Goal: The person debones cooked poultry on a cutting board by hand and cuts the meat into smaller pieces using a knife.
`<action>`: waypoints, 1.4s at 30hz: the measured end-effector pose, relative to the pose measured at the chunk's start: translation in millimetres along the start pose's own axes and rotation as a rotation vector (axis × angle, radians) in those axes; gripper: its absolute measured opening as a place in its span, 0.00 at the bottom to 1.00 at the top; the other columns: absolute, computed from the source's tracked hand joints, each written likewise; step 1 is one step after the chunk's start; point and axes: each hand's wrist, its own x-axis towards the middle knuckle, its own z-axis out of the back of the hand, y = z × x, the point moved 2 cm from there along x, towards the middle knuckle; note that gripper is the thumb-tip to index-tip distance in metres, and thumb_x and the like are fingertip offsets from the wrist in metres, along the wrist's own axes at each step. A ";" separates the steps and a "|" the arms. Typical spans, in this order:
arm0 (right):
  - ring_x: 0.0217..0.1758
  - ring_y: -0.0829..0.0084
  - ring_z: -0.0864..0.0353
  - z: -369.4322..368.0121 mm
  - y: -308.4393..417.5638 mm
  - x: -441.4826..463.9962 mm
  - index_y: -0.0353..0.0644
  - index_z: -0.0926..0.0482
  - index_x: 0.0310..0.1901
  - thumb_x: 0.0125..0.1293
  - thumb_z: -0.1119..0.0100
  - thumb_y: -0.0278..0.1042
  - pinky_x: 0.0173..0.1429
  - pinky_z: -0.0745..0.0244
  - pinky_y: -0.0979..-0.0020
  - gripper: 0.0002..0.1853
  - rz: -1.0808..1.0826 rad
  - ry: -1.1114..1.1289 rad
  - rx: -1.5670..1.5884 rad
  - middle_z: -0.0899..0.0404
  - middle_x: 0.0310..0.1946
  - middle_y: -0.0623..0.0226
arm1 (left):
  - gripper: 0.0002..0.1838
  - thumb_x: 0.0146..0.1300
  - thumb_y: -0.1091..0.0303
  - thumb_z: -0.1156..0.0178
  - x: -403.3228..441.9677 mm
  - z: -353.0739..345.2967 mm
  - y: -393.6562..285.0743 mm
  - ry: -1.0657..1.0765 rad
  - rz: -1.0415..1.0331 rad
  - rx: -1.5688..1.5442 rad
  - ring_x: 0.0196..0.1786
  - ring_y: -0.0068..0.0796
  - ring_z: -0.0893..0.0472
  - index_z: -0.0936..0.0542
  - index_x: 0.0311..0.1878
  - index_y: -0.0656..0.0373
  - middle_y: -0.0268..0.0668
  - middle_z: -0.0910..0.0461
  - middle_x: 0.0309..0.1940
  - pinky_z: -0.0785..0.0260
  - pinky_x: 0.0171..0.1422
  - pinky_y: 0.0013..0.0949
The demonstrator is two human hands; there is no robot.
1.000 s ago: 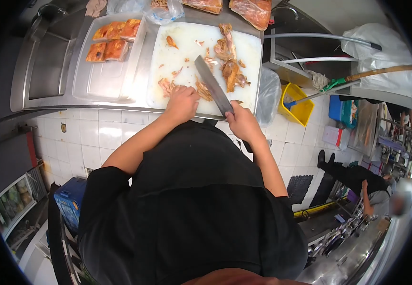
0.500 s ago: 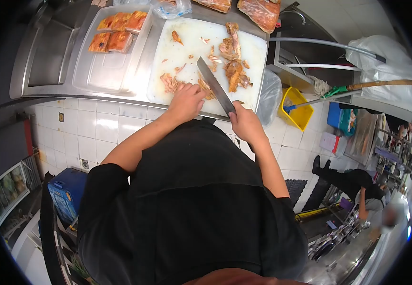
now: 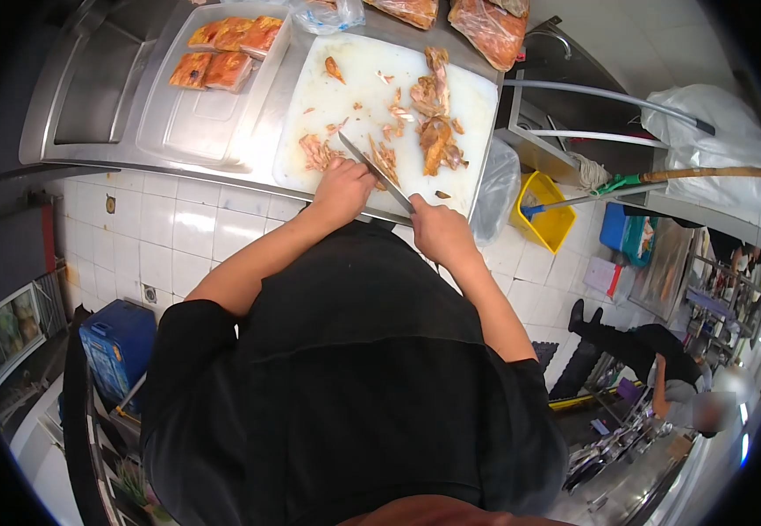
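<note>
My right hand (image 3: 442, 230) is wrapped round the handle of a large knife (image 3: 364, 158), whose blade slants up and left over the white cutting board (image 3: 354, 74). My left hand (image 3: 343, 191) rests at the board's near edge, fingers curled down beside the blade on a piece of cooked meat, mostly hidden under the fingers. Cut meat strips (image 3: 385, 159) lie just beyond the blade, and shredded meat (image 3: 317, 152) sits left of it. Larger browned meat pieces with bone (image 3: 434, 105) lie along the board's right side, with small scraps scattered between.
Left of the board, a clear plastic tub (image 3: 154, 118) holds several roasted meat blocks (image 3: 227, 70). Wrapped meat slabs (image 3: 487, 33) lie beyond the board. A yellow bucket (image 3: 564, 230) and long-handled tools are at the right. Another person (image 3: 661, 359) stands farther off to the right.
The knife has swung to the left, its blade now closer to my left hand's fingertips and seen more edge-on. My right hand moved slightly left with it. The left hand stays nearly in place.
</note>
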 end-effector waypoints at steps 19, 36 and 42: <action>0.38 0.39 0.19 8.3 -15.8 12.0 0.37 0.31 0.58 0.67 0.46 0.33 0.46 0.26 0.45 0.19 -0.133 -0.124 0.236 0.20 0.32 0.37 | 0.02 0.54 0.72 0.40 20.8 12.0 1.8 -0.115 0.058 -0.062 0.42 0.37 0.24 0.18 0.30 0.56 0.37 0.24 0.34 0.37 0.52 0.41; 0.37 0.41 0.18 3.5 1.2 3.3 0.37 0.31 0.49 0.68 0.49 0.33 0.43 0.25 0.45 0.12 -0.143 0.082 0.139 0.19 0.30 0.42 | 0.03 0.56 0.72 0.40 21.7 -4.7 12.3 0.005 0.002 -0.054 0.39 0.35 0.23 0.19 0.28 0.57 0.36 0.25 0.30 0.35 0.51 0.39; 0.34 0.42 0.18 -2.3 -1.0 8.3 0.36 0.32 0.49 0.66 0.50 0.30 0.40 0.24 0.46 0.12 -0.106 0.066 0.108 0.19 0.28 0.43 | 0.04 0.56 0.71 0.40 22.3 -4.9 9.6 0.021 0.033 -0.064 0.39 0.36 0.23 0.19 0.26 0.57 0.37 0.26 0.29 0.35 0.51 0.40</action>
